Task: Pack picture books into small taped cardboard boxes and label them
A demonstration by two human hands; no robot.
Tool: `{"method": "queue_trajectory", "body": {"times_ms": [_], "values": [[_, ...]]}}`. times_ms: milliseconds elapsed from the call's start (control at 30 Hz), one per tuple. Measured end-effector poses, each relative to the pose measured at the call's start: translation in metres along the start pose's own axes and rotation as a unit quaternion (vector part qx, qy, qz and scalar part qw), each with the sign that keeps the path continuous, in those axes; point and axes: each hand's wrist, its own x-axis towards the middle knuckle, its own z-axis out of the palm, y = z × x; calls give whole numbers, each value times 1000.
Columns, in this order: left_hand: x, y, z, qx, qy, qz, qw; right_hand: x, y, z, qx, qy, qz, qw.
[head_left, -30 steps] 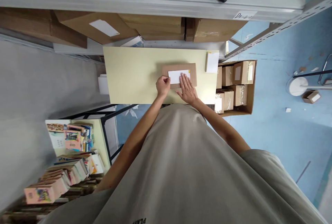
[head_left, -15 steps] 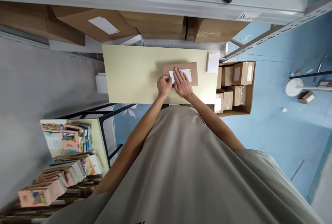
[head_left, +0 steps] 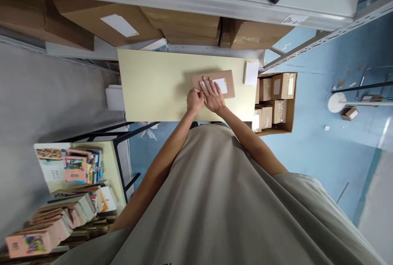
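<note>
The right hand (head_left: 213,98) lies flat, fingers spread, on the white label (head_left: 220,85) of a brown box (head_left: 229,81). The left hand (head_left: 194,100) is curled at its edge on the desk (head_left: 153,85).

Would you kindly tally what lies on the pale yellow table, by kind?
Brown parcel with a white label, under both hands: 1
White paper pad at the table's right end: 1
Total: 2
The left hand touches the parcel's near left edge; the right hand lies flat on its label.
</note>
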Motion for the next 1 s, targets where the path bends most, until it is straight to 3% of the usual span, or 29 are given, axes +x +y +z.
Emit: {"method": "queue_trajectory", "body": {"times_ms": [167, 267, 333, 433, 567, 667, 767, 833, 1000], "values": [[0, -4, 3, -24, -2, 5, 1000, -19, -5, -3, 14, -11, -10, 1000], [-2, -6, 6, -39, -4, 21, 999, -44, 9, -11, 52, -28, -3, 998], [-4, -7, 8, -45, -7, 40, 998, -60, 27, -17, 89, 14, 62, 994], [-1, -10, 6, -58, -23, 49, 997, -80, 56, -21, 151, 111, 181, 965], [9, -27, -6, -146, -43, -3, 988, -96, 76, -16, 293, 138, 276, 905], [8, -50, -20, -222, -62, -50, 972, -104, 66, -4, 405, 145, 324, 843], [-6, -75, -34, -244, -156, -34, 956, -108, 42, 10, 449, 162, 352, 805], [-17, -90, -44, -235, -194, -6, 953, -110, 23, 16, 456, 175, 360, 795], [-30, -116, -81, -261, -170, 39, 950, -119, -19, 10, 452, 224, 328, 799]]}}
